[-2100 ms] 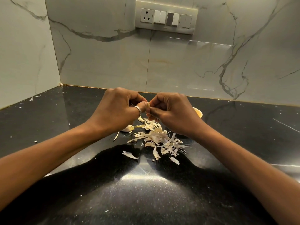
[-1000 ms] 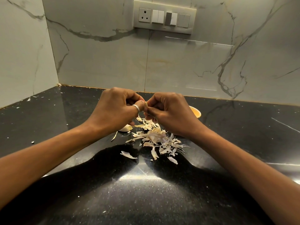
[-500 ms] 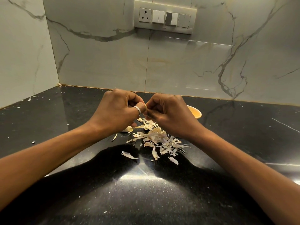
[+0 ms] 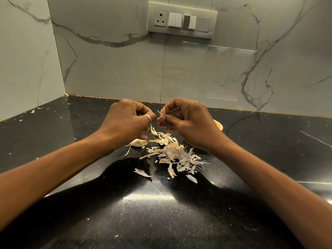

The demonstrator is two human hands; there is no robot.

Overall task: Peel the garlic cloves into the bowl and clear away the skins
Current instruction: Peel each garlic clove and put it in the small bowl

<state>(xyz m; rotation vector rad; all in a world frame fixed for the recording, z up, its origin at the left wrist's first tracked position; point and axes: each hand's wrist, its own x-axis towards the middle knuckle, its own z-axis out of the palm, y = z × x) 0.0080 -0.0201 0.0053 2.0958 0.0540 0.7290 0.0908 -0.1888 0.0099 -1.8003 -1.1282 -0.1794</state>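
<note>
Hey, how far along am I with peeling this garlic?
Done: the pile of skins on the counter suggests several cloves are peeled; the bowl is mostly hidden.
In hand: the right hand pinches a garlic clove, and the left hand seems to pull off a strip of skin.
Left: one unpeeled clove, then clearing the skins.

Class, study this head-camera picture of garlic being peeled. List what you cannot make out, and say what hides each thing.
- bowl: head view, only a rim sliver shows behind the right hand; contents hidden.
- garlic clove: head view, the right hand covers most; remaining skin unclear.
- left hand: head view, curled fingers hide whether it pinches any skin.
- loose clove: head view, left hand overlaps its far side.
</note>
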